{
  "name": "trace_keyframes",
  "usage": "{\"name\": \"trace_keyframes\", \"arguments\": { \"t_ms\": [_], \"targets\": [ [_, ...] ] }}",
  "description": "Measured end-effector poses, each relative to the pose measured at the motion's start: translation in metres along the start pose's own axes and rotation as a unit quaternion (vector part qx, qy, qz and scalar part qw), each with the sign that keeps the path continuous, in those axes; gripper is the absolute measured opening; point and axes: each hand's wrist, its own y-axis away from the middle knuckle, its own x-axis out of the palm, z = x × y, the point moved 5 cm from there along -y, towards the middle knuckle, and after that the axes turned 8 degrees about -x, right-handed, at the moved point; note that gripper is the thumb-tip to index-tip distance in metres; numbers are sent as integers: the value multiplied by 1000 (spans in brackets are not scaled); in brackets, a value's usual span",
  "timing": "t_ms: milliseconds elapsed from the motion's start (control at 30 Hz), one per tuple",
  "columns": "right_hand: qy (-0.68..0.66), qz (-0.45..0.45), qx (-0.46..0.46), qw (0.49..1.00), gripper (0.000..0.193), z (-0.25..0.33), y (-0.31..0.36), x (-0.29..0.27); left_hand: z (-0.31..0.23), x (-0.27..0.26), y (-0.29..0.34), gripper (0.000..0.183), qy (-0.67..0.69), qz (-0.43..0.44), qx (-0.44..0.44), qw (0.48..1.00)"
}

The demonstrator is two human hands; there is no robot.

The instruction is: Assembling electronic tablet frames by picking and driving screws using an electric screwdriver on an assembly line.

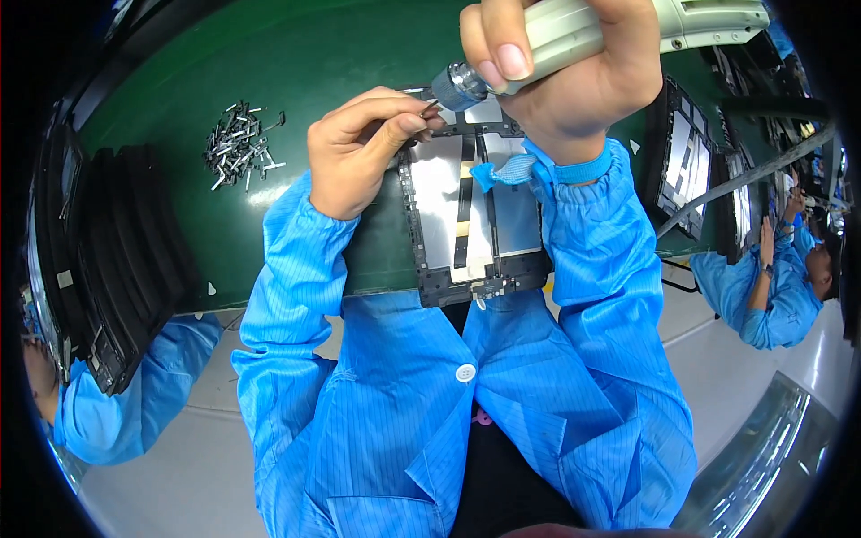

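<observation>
A pale electric screwdriver (574, 40) is gripped in my right hand (596, 90), tilted with its dark knurled collar (459, 86) pointing down to the left. My left hand (363, 148) pinches at the thin bit (430, 108) just beyond that collar; whether a screw is also between the fingertips is too small to tell. Beneath both hands lies an opened tablet-like device (439, 220), with silver battery panels, a dark frame and a dark strip down its middle. Its near edge reaches the table's front edge. A blue wrist strap (583, 170) circles my right wrist.
On the green table (296, 45) a pile of small black-and-silver parts (240, 143) lies to the left. Black curved frames (134, 233) are stacked at far left. Similar devices (686, 161) stand at the right, near a grey cable (744, 184). Co-workers in blue (762, 296) sit on both sides.
</observation>
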Motion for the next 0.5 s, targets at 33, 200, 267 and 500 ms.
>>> {"name": "trace_keyframes", "arguments": {
  "t_ms": [33, 200, 267, 500],
  "targets": [
    [39, -1, 2, 999, 33, 0, -2, -1, 0, -1, -2, 12, -4, -2, 3, 1000],
    [115, 37, 5, 993, 32, 10, -18, 11, -13, -2, -19, 12, -7, 3, 18, 1000],
    [75, 13, 0, 997, 31, -1, -24, 1, -12, -4, -24, 12, -9, 3, 13, 1000],
    [67, 66, -16, 995, 17, -3, -15, -5, -23, -1, -10, 5, -235, -34, 55, 970]
  ]
}}
